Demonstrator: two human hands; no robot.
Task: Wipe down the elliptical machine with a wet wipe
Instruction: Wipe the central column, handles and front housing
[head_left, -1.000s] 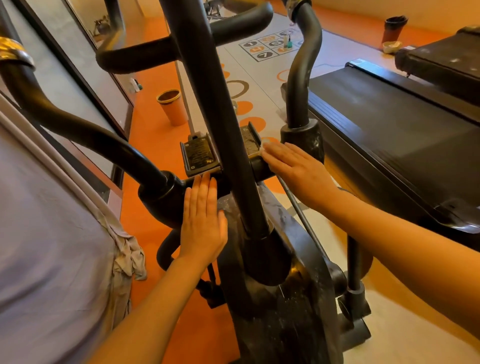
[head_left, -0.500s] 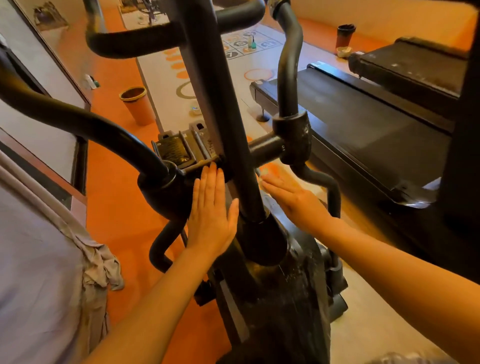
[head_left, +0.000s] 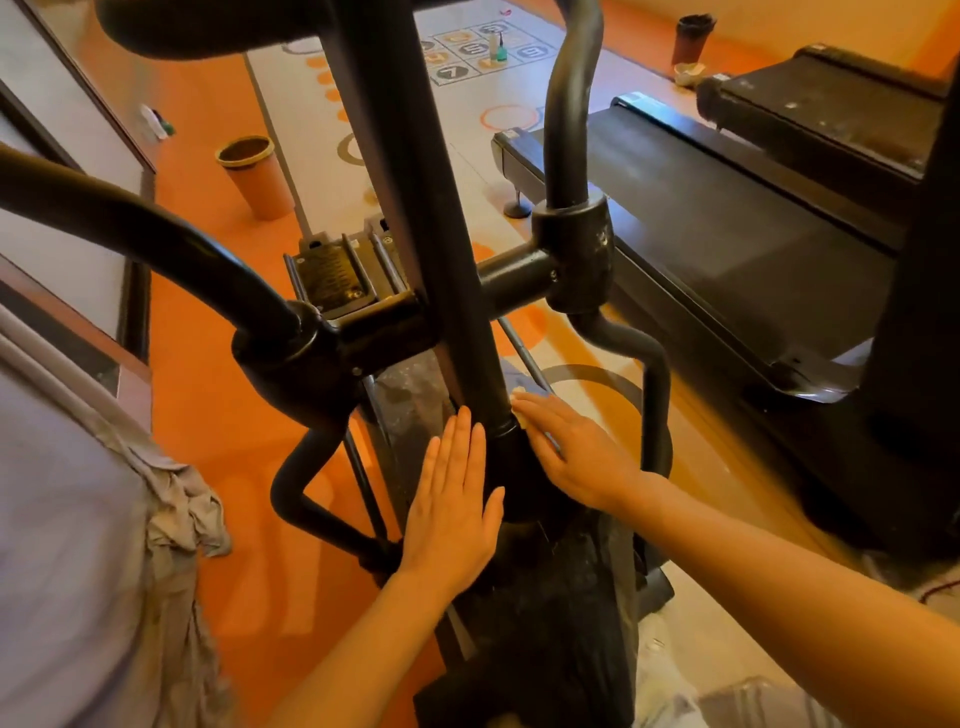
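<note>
The black tubular-steel elliptical machine stands on the orange floor, its dusty plastic housing low between the hands; the left hand lies flat, fingers straight, against the housing beside the central post, grasping nothing; the right hand presses a pale, thin wet wipe to the post's collar under straight fingers; the machine looks heavy and rigid, so I judge it will not shift; the wipe seems limp and slippery, best pinned beneath a flat palm.

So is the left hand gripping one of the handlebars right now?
No, the left hand lies flat with straight fingers on the elliptical's housing beside the center post, not around any bar.
</note>
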